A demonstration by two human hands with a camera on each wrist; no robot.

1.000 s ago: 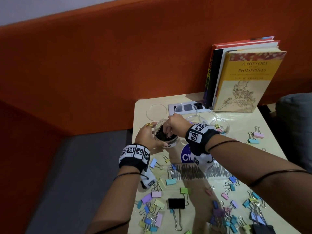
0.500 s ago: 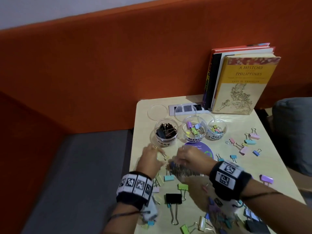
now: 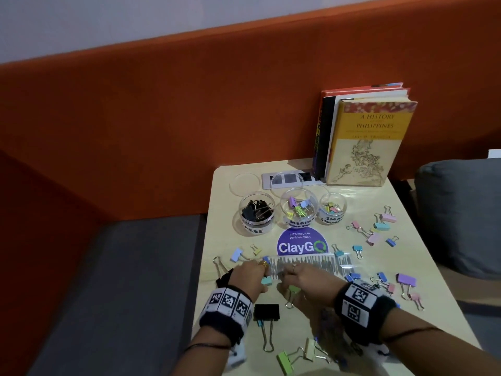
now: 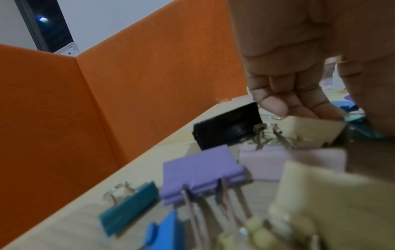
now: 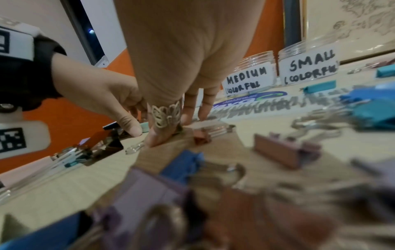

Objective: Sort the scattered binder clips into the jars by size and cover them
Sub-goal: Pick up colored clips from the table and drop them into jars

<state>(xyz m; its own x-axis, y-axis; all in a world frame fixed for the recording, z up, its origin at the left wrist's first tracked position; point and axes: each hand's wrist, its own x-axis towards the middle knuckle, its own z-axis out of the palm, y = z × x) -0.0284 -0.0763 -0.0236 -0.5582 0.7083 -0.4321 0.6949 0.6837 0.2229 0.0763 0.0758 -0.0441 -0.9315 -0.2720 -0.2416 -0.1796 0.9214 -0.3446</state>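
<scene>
Your left hand (image 3: pixel 249 276) and right hand (image 3: pixel 306 280) are both down on the table (image 3: pixel 406 329) near the middle of its left half, close together, fingers pointing toward the jars. Your left fingers (image 4: pixel 275 101) are bent down over the loose clips; whether they grip one cannot be told, as the wrist view is blurred. Your right fingers (image 5: pixel 158 135) reach down to the tabletop at a small clip's wire handle, and whether they pinch it cannot be told either.

Three open jars stand in a row toward the far left corner: the large jar (image 3: pixel 257 213) with black clips on the left, the medium jar (image 3: pixel 299 208) with coloured clips in the middle, and the small jar (image 3: pixel 333 208) on the right. Three clear lids lie just behind the jars; the left lid (image 3: pixel 244 183) sits nearest the far left corner.

Coloured clips are scattered across the near half and along the right edge. A black clip (image 3: pixel 267 313) lies just beside your left wrist, near the near edge. Another black clip (image 4: pixel 226 128) sits at the left edge by your left hand. A green clip (image 3: pixel 284 362) lies at the near edge.

Books (image 3: pixel 366 137) stand upright at the far right corner.
</scene>
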